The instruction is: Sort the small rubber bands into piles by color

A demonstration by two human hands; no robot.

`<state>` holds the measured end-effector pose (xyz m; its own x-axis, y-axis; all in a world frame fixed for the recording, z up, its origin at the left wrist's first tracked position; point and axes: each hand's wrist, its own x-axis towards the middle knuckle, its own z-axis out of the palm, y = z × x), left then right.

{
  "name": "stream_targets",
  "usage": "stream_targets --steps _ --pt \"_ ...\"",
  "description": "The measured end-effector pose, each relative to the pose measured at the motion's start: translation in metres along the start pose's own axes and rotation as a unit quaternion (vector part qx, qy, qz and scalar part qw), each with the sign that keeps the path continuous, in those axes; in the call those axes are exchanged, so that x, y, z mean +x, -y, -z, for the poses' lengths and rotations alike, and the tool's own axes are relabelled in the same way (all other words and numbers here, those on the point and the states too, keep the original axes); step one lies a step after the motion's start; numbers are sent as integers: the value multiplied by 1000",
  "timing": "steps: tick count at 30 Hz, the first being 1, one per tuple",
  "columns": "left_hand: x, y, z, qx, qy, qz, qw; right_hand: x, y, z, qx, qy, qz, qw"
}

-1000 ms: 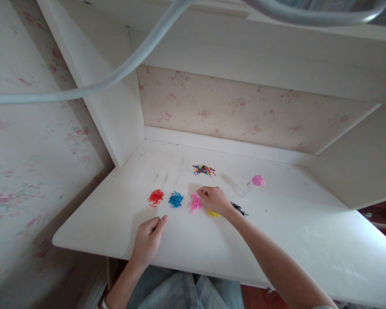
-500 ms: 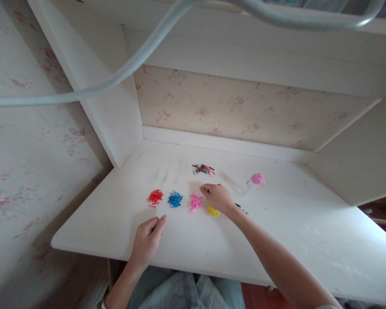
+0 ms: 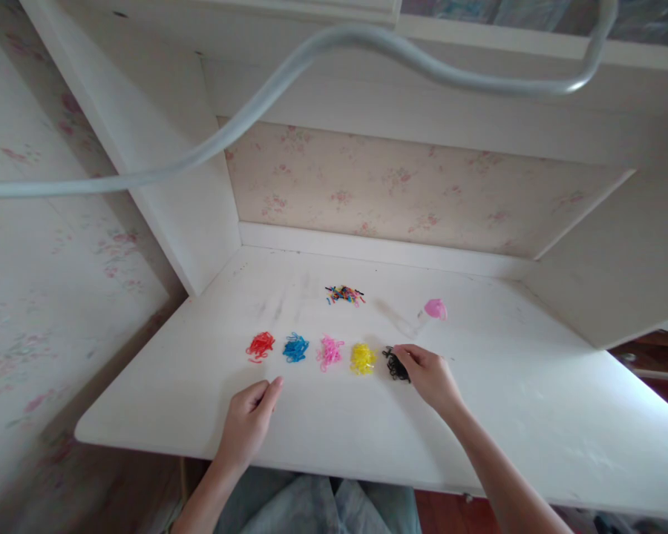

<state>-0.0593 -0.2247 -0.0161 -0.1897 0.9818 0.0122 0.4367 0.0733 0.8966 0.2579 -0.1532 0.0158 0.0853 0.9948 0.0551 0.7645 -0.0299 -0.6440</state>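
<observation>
Small rubber bands lie sorted in a row on the white desk [image 3: 512, 415]: a red pile [image 3: 260, 345], a blue pile [image 3: 295, 348], a pink pile [image 3: 329, 351], a yellow pile [image 3: 362, 358] and a black pile [image 3: 394, 365]. A mixed-colour pile [image 3: 344, 294] lies farther back. My right hand [image 3: 430, 377] rests at the black pile, fingertips pinched against it. My left hand [image 3: 249, 419] lies on the desk near the front edge, fingers loosely curled, holding nothing that I can see.
A clear bottle with a pink cap [image 3: 434, 309] lies on its side behind the black pile. White shelf walls enclose the desk on the left, back and right. A grey hose [image 3: 289, 74] hangs across the top of the view.
My right hand moved right, from the pink pile to the black pile, uncovering the yellow pile. The left hand stayed put. The view shifted slightly.
</observation>
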Motion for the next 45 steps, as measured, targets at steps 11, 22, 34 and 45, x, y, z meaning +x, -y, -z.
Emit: stream_targets --steps 11,22,34,45 --pt "56 -92 -59 267 100 -140 948 -50 -55 6 152 -138 -173 963" --pt "158 -119 -168 360 106 -66 925 -41 -51 10 172 -95 -139 971" --pt "172 -108 -180 376 97 -59 920 -39 -52 8 184 -84 -121 972" --pt "169 -122 -176 373 101 -67 920 -38 -56 5 156 -71 -125 977"
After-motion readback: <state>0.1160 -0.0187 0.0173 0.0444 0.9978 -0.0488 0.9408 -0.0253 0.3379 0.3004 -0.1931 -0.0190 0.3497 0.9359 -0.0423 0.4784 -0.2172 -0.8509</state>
